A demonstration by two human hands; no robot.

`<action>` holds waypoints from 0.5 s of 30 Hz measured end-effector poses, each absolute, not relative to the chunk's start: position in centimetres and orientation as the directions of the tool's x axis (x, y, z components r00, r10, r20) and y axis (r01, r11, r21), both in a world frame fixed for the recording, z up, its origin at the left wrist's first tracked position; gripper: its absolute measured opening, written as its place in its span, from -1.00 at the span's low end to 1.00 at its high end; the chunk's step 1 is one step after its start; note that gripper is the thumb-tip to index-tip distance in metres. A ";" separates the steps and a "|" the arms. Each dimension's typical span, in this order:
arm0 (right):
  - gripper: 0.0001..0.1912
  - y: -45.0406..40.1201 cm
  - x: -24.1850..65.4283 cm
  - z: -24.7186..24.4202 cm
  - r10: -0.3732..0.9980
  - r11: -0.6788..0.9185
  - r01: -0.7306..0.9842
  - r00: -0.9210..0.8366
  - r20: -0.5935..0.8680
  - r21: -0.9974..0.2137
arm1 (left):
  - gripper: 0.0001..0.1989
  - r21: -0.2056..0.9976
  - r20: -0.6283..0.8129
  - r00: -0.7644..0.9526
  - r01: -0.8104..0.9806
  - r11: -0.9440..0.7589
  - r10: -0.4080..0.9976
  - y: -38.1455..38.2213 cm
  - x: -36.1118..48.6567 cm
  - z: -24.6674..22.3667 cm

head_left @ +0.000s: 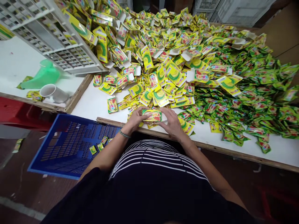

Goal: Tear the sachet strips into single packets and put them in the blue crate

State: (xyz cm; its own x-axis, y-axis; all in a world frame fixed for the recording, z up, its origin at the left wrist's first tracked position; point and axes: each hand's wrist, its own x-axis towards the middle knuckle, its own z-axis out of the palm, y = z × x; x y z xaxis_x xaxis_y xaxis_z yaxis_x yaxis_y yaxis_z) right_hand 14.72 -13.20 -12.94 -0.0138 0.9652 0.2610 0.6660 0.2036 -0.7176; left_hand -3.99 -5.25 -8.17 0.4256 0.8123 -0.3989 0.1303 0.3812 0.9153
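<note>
Just ahead of the striped shirt (158,155), a small carton (151,115) is being held level by both hands: its printed end is being pinched in the left hand (135,119), and its pale end is being enclosed by the fingers and thumb of the right hand (172,123). The carton's pale end is apparently being handled, a step for which light, opposed fingertip pressure is being called for, without the thin card being crushed. The wooden edge (224,151) is being overhung by the forearms, and open room is being left above the blue basket (53,174) at the left. Beyond, forward movement is being restricted by heaped cartons (161,74), rightward movement by green packets (257,102), and the far left is being bounded by a white crate (88,70).
</note>
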 end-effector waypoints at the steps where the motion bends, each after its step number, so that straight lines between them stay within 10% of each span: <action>1: -0.41 -13.1 14.9 -13.2 0.974 0.165 0.620 0.018 0.224 -0.767 | -0.42 0.909 -0.408 0.414 0.109 0.401 0.813 -5.2 -4.6 -8.1; 7: -0.48 -12.7 13.3 -14.2 0.998 0.014 0.770 0.026 0.053 -0.638 | -0.52 0.893 -0.260 0.338 0.441 0.092 0.905 -4.5 -8.1 -8.8; 11: -0.72 -12.0 11.3 -14.3 0.998 -0.038 0.859 0.004 -0.068 -0.510 | -0.48 0.487 -0.245 0.349 0.851 -0.197 0.904 -5.1 -8.4 -8.1; 15: -0.80 -12.3 11.4 -14.6 0.994 -0.109 0.813 0.084 -0.070 -0.571 | -0.26 0.205 -0.207 0.457 0.885 -0.419 0.865 -5.7 -7.2 -7.3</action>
State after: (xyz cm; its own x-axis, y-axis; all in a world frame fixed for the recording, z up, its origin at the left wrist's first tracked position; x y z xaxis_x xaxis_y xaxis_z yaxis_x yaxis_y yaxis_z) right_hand 11.43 -12.33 -14.55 0.0844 0.9939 -0.0703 0.8133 -0.1095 -0.5715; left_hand -7.19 -5.72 -7.35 0.4571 0.8650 -0.2071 0.8848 -0.4186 0.2046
